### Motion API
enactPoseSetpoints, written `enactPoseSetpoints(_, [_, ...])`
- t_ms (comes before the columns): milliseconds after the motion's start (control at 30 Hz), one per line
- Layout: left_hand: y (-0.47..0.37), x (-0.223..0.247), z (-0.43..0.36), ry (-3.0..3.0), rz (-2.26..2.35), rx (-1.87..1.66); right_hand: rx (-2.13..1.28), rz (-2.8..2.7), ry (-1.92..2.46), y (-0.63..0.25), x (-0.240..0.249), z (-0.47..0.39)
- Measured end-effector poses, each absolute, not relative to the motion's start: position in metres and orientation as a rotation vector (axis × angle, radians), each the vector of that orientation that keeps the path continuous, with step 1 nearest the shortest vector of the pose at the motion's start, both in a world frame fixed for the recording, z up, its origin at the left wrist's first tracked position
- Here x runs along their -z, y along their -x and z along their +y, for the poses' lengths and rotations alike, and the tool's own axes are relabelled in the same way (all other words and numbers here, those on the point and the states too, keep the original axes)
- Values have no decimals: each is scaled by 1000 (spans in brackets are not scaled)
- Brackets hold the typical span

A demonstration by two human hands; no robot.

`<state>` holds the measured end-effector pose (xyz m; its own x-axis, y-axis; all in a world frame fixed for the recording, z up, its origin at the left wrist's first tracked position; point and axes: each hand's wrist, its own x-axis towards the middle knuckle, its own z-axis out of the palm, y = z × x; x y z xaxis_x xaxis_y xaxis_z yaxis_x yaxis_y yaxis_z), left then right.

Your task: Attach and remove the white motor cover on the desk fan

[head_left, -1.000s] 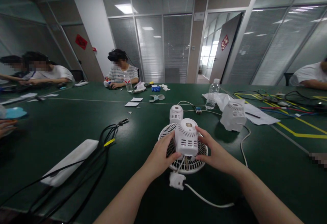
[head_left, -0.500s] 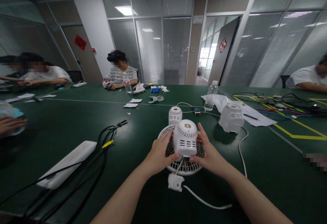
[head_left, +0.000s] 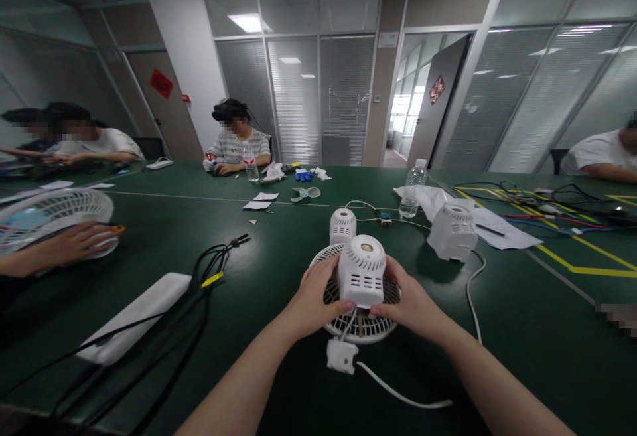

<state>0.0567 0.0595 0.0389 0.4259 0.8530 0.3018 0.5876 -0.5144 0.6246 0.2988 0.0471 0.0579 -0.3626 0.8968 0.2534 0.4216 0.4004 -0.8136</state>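
A white fan motor housing (head_left: 363, 270) with slotted vents stands above a round white fan grille (head_left: 371, 338) on the table. My left hand (head_left: 316, 296) grips its left side, thumb at the lower front edge. On the other side my right hand (head_left: 408, 296) has fingers and thumb closed around it. Just below the grille lies a small white box-shaped part (head_left: 341, 356), joined by wires, with a white cord (head_left: 398, 393) running right. Behind the held housing is a second white housing (head_left: 343, 225). The parts under the held housing are mostly hidden.
At the right stands another white housing (head_left: 452, 230) beside a water bottle (head_left: 413, 187) and paper (head_left: 507, 227). A white power strip (head_left: 137, 316) and black cables (head_left: 199, 303) lie left. At far left, another person's hand (head_left: 82, 243) rests on a white grille (head_left: 94, 207).
My right fingers have closed in against the housing, where they were more spread before. At far left, another person's hand and a white grille have come further into view.
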Motion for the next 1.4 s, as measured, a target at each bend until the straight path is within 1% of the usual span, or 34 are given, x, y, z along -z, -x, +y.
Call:
enactPoseSetpoints(500, [-57, -47, 57, -2238, 1193, -799, -827, -1969, 1110, -296, -52, 42])
enactPoseSetpoints(600, [-56, -49, 55, -2236, 1202, -800, -785, -1984, 1075, -292, -51, 42])
enactPoseSetpoints(767, [-61, -43, 50, -2231, 1266, -836, -686, -1923, 1190, -284, -51, 41])
enactPoseSetpoints(900, [-66, -38, 44, -2170, 1332, -1010, -709, -1923, 1155, -283, -53, 40])
enactPoseSetpoints(967, [-66, -37, 42, -2174, 1340, -1041, -708, -1923, 1147, -284, -53, 40])
enactPoseSetpoints(1200, [-62, -38, 41, -2289, 1355, -962, -714, -1939, 1151, -285, -55, 37])
enactPoseSetpoints(1400, [-66, -35, 38, -2325, 1393, -958, -844, -1918, 1107, -289, -56, 38])
